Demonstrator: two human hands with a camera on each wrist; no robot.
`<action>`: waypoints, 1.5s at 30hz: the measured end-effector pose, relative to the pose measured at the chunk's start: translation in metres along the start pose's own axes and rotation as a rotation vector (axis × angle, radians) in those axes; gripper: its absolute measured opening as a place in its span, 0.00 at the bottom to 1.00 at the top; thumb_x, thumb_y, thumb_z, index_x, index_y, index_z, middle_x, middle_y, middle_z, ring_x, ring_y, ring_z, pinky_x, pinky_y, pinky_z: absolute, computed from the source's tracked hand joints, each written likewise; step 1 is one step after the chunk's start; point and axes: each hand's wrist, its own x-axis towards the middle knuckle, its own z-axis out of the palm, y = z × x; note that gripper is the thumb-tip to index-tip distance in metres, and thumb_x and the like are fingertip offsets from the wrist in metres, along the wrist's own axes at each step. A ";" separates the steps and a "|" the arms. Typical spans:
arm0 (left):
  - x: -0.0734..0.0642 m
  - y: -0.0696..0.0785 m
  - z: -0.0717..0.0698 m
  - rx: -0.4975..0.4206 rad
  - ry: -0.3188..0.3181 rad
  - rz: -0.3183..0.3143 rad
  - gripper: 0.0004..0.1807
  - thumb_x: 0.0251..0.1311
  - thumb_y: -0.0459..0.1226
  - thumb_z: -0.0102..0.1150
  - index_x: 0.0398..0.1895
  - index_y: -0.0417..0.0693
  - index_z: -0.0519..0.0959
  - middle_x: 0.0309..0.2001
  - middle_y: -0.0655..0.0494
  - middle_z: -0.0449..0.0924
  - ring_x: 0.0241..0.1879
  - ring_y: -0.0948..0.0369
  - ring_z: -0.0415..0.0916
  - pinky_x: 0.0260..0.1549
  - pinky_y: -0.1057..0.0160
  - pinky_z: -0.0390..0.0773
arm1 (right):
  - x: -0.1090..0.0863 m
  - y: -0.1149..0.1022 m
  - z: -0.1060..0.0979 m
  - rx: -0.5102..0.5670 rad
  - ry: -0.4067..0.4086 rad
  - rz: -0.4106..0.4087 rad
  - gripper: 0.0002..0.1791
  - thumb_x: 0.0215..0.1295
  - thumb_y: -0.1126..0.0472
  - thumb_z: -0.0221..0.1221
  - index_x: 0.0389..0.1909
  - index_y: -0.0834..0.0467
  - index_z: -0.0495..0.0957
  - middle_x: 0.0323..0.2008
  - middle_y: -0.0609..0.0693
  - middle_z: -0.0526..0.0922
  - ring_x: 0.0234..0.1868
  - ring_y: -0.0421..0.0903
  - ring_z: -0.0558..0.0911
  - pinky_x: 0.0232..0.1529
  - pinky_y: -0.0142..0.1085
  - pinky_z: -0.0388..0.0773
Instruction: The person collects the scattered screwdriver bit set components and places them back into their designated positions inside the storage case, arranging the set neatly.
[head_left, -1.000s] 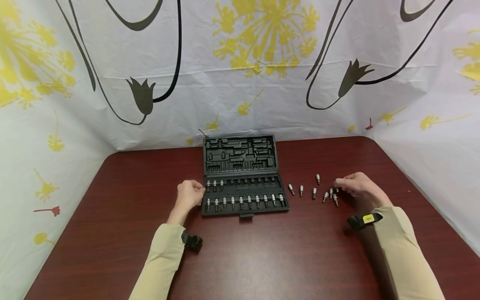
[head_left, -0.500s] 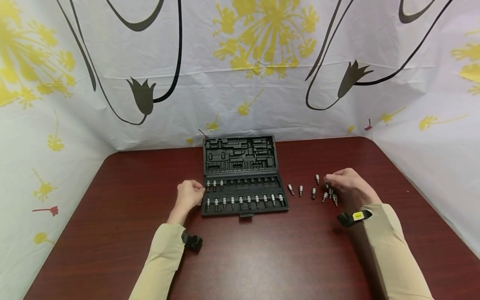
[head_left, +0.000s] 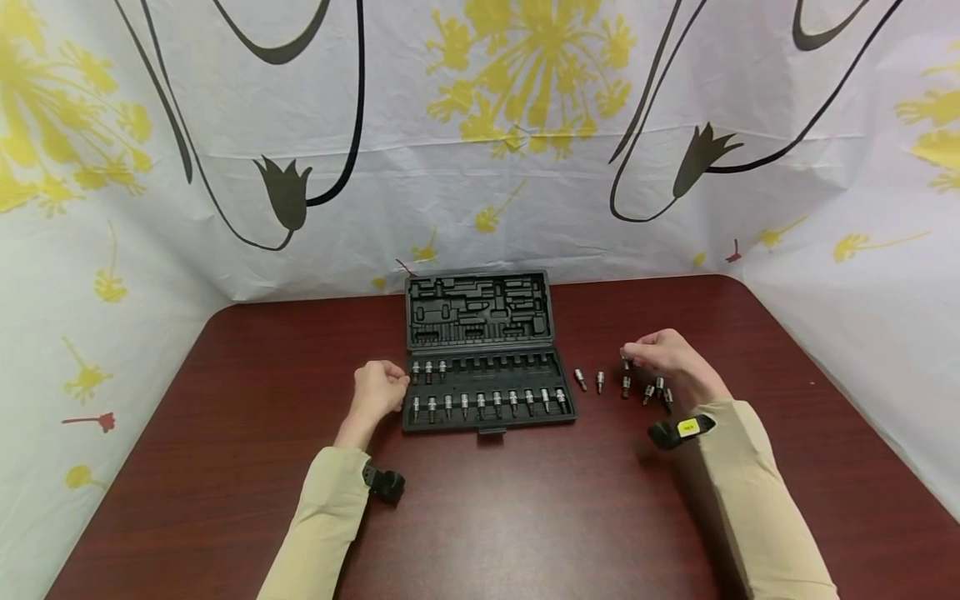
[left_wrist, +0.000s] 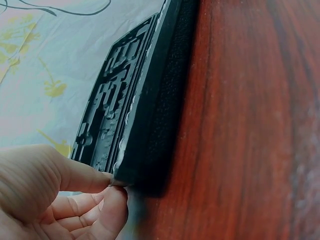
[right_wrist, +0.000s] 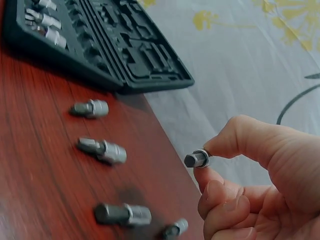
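A black bit-socket case (head_left: 491, 421) lies unfolded on the table, with a full front row of bit sockets and a few at the left of its back row. At the case's left edge, my left hand (head_left: 375, 392) pinches the corner between thumb and forefinger, as the left wrist view shows. My right hand (head_left: 675, 360) is up and to the right of the case. Its thumb and forefinger pinch a silver hex bit socket (right_wrist: 198, 158), the hex end pointing away from the palm. Below, loose bit sockets (right_wrist: 122, 214) lie on the table.
Several loose bit sockets (head_left: 648, 394) are scattered right of the case. The case lid (head_left: 480, 342), with moulded recesses, leans back behind the tray. A white patterned cloth (head_left: 480, 167) hangs along the back and sides of the dark red table (head_left: 525, 517).
My right hand has moved left, toward the case, carrying the bit socket over the loose ones. The left hand has stayed at the case's corner.
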 end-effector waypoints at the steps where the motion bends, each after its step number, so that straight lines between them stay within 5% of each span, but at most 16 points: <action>1: 0.000 0.000 0.000 0.001 0.000 0.000 0.05 0.58 0.29 0.57 0.32 0.32 0.78 0.25 0.44 0.81 0.13 0.62 0.74 0.15 0.64 0.76 | 0.001 -0.002 0.002 0.007 -0.001 0.005 0.15 0.61 0.61 0.55 0.15 0.57 0.73 0.11 0.39 0.67 0.14 0.33 0.61 0.17 0.27 0.59; 24: 0.000 0.001 0.000 0.002 0.007 -0.001 0.05 0.58 0.30 0.57 0.32 0.32 0.78 0.25 0.44 0.81 0.12 0.63 0.73 0.16 0.64 0.77 | 0.015 -0.042 0.048 0.004 -0.032 0.064 0.14 0.60 0.60 0.55 0.15 0.57 0.73 0.13 0.43 0.68 0.15 0.36 0.61 0.21 0.31 0.61; 45: 0.000 0.001 0.001 0.003 0.002 -0.030 0.06 0.59 0.30 0.57 0.33 0.33 0.79 0.26 0.44 0.82 0.14 0.62 0.73 0.17 0.64 0.77 | 0.028 -0.078 0.096 -0.027 -0.066 0.028 0.15 0.59 0.60 0.56 0.13 0.57 0.72 0.10 0.43 0.65 0.12 0.37 0.56 0.18 0.32 0.56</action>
